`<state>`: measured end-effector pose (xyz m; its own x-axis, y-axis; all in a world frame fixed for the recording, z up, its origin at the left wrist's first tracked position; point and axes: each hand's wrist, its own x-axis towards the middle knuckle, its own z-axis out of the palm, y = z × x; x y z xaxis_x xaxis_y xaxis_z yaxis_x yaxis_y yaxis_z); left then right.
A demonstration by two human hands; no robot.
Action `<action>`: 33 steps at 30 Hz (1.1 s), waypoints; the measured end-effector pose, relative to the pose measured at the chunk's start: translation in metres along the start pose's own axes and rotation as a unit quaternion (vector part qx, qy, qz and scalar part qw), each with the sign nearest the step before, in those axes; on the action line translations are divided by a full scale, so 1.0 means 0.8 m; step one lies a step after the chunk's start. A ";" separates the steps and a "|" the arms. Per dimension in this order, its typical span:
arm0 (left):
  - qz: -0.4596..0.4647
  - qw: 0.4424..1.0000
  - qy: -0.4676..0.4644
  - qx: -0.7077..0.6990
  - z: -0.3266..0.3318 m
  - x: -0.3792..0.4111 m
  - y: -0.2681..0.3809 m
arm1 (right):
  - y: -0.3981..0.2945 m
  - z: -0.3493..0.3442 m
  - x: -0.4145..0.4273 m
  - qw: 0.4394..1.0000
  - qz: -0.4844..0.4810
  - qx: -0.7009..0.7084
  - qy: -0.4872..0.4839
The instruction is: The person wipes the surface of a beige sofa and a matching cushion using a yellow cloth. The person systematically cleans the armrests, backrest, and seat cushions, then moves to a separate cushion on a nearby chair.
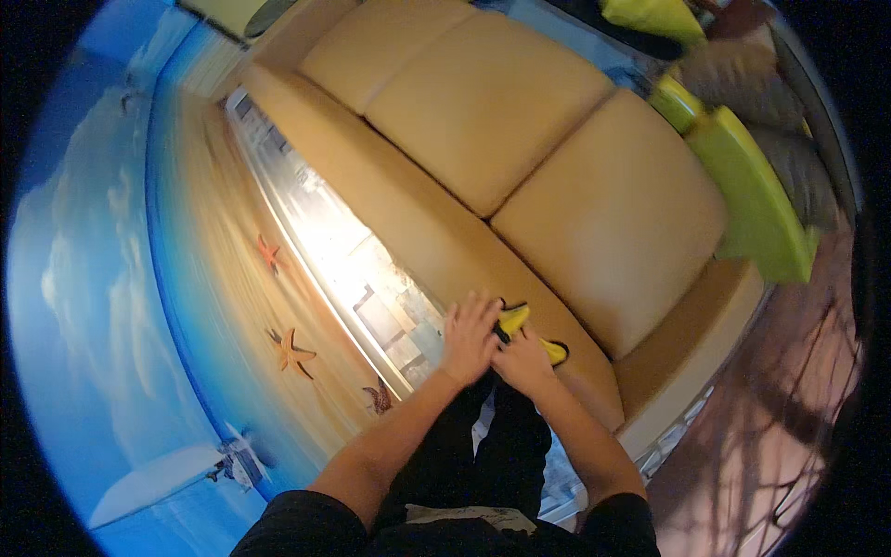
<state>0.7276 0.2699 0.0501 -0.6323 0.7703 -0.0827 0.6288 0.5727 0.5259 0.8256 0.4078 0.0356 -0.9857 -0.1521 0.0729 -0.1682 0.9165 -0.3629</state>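
Both of my hands are close together over the front tan strip of a padded sofa (411, 230). My right hand (527, 363) is closed around a yellow item with black edging (515, 319), which shows on both sides of the fist; its exact kind is unclear. Beside it, my left hand (472, 338) lies with its fingers extended, their tips and thumb at the item's black edge. Whether the left hand grips it cannot be told. Behind the strip, tan seat cushions (612, 230) meet at dark seams.
A wall with a beach mural (209, 244) and starfish (294, 354) rises on the left. Bright light falls on a stone-patterned strip (386, 313) between wall and sofa. Yellow-green furniture (755, 202) stands at the right. Shadows cross the reddish floor (738, 445).
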 end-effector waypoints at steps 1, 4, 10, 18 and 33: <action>-0.011 0.999 0.047 0.019 -0.011 0.009 -0.029 | -0.005 0.005 0.037 1.000 0.003 -0.014 -0.005; -0.038 0.993 0.110 0.005 -0.038 0.032 -0.078 | -0.015 0.025 0.116 0.999 0.019 -0.039 -0.026; -0.051 0.995 -0.014 0.082 -0.018 0.016 -0.051 | -0.036 0.032 0.064 0.989 0.129 0.024 -0.070; 0.023 0.999 -0.014 -0.041 0.024 -0.022 0.016 | -0.036 -0.011 -0.025 0.984 0.119 -0.084 -0.106; -0.079 0.975 0.194 -0.071 -0.157 0.157 -0.258 | -0.029 0.024 0.371 0.998 0.054 -0.005 -0.023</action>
<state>0.4614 0.2131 0.0375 -0.8568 0.4964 0.1396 0.4585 0.6096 0.6467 0.5364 0.3341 0.0477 -0.9976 -0.0683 -0.0096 -0.0604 0.9321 -0.3572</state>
